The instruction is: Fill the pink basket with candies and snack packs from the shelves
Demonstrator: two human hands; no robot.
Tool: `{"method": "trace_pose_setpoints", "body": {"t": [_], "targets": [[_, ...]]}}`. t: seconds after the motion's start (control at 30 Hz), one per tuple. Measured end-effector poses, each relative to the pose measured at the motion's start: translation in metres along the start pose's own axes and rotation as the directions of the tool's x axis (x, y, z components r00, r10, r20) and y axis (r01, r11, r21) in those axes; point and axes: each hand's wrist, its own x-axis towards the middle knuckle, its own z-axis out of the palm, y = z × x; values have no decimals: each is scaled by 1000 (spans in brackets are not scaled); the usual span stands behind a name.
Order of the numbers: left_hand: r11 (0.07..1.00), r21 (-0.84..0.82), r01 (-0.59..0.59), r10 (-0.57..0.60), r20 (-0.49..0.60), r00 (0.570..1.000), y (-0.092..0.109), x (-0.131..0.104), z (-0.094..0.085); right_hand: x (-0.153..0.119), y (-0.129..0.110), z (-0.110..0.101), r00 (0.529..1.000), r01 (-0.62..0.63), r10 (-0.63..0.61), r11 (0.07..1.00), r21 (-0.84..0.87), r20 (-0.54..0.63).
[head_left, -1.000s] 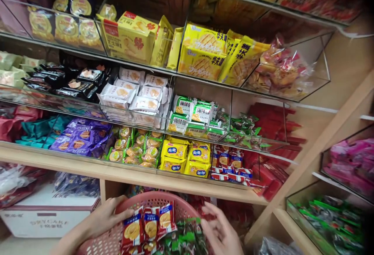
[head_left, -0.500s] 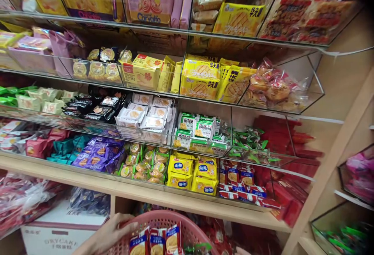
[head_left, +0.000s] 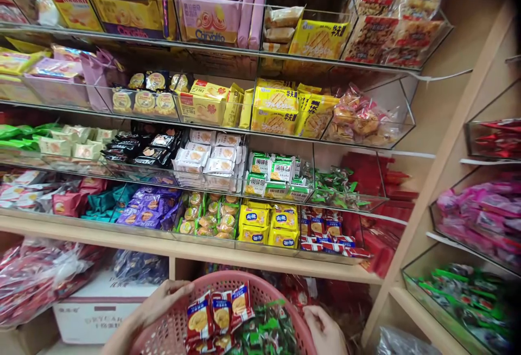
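Observation:
A pink plastic basket (head_left: 228,278) is at the bottom centre, with red-and-blue cookie packets (head_left: 222,314) and small green-wrapped sweets (head_left: 266,330) inside. My left hand (head_left: 163,303) grips its left rim, fingers wrapped over the edge. On the right side, my right hand (head_left: 323,330) holds the rim with its fingers curled. Matching red-and-blue packets (head_left: 325,230) lie in the lowest shelf bin, beside yellow packets (head_left: 268,224). Green-wrapped sweets (head_left: 337,186) sit one shelf higher, right of green-and-white packets (head_left: 277,173).
Clear-fronted snack shelves rise ahead, above a wooden ledge (head_left: 203,254). At lower left are a white carton (head_left: 85,319) and bagged red packets (head_left: 36,279). A wooden upright (head_left: 443,176) stands at right, beside bins of pink sweets (head_left: 484,211) and green sweets (head_left: 468,295).
The view has turned right, showing more of the right-hand bins. The basket appears higher in view with more of its contents visible, and my right hand now shows clearly on its rim.

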Motion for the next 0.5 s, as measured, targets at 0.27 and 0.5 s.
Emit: {"method": "trace_pose_setpoints", "body": {"t": [0.27, 0.5], "targets": [[1000, 5, -12, 11, 25, 1000, -3, 10, 3, -1, 9, -1, 1000, -9, 9, 1000, -29, -11], [1000, 22, 7, -8, 47, 999, 1, 15, 6, 0, 8, -4, 1000, -31, 31, 999, 7, 2]]}}
